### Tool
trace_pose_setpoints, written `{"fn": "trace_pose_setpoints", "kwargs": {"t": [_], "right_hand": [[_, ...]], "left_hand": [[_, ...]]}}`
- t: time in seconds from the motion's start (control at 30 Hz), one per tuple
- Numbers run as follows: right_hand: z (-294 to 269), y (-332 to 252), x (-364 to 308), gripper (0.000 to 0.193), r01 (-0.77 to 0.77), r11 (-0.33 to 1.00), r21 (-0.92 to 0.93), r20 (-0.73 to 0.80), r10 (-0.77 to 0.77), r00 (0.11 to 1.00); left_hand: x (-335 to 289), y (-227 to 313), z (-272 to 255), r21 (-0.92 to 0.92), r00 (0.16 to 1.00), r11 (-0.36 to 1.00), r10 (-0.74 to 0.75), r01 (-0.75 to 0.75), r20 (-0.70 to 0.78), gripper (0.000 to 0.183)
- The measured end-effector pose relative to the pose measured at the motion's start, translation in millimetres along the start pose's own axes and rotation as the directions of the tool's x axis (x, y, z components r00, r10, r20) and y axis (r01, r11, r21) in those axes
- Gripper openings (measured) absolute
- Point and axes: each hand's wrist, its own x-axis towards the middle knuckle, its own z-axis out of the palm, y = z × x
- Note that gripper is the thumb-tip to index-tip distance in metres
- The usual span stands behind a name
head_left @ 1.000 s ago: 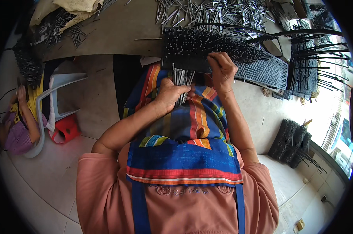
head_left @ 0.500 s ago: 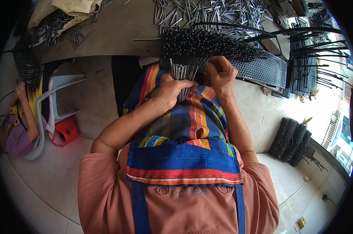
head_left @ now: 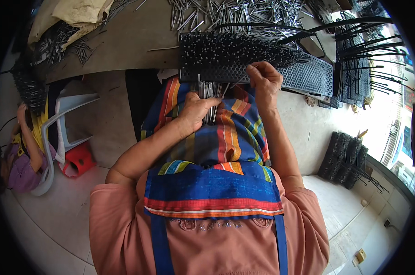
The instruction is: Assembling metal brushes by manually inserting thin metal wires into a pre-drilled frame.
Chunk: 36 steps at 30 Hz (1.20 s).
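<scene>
Over my lap, my left hand [head_left: 199,110] is wrapped round a bundle of thin grey metal rods [head_left: 209,89], which stands roughly upright with its tops fanned a little. My right hand [head_left: 267,81] is closed in a pinch just to the right, at the near edge of a dark perforated metal panel [head_left: 303,77]. From its fingertips a single thin metal rod [head_left: 237,82] slants down toward the bundle. Many short rods [head_left: 235,49] with shiny tips stand packed in the holes across the panel's left and far part.
A heap of loose grey rods [head_left: 248,14] covers the table [head_left: 129,48] behind the panel. Black hooked wire racks [head_left: 368,68] stand at the right. At the left, another person [head_left: 31,146] sits by a grey chair [head_left: 72,103] and a red stool [head_left: 76,160]. Dark bundles [head_left: 342,158] lean at the right wall.
A single rod now shows in my right fingertips, where none was plain before. My left hand keeps its hold on the bundle. The whole view has shifted slightly.
</scene>
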Motion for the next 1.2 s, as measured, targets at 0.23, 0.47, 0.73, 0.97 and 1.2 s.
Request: {"fn": "trace_pose_setpoints", "kwargs": {"t": [0.23, 0.47, 0.73, 0.97, 1.2], "right_hand": [[3.4, -2.4, -9.9, 0.009, -0.485, 0.875, -0.012, 0.349, 0.458, 0.818], [1.8, -0.6, -13.3, 0.005, -0.281, 0.957, 0.076, 0.177, 0.265, 0.948], [-4.5, 3.5, 20.6, 0.007, 0.389, 0.919, -0.06, 0.006, -0.389, 0.921], [-4.1, 3.7, 22.4, 0.009, 0.434, 0.889, -0.142, 0.025, -0.435, 0.9], [-8.8, 4.2, 21.7, 0.012, 0.502, 0.83, -0.243, 0.11, -0.49, 0.865]], "left_hand": [[-0.3, 5.8, 19.0, -0.046, 0.973, 0.972, 0.229, -0.23, -0.017, 0.011], [2.6, 9.1, 11.0, -0.047, 0.986, 0.991, 0.118, -0.124, -0.113, 0.016], [0.2, -1.1, -1.4, 0.151, 0.997, 0.988, -0.043, 0.032, 0.065, 0.023], [2.2, -1.8, 2.3, 0.037, 0.997, 0.997, 0.072, -0.073, 0.029, 0.019], [-4.7, 7.3, 3.8, 0.059, 0.999, 0.998, 0.019, -0.021, 0.039, 0.026]]}}
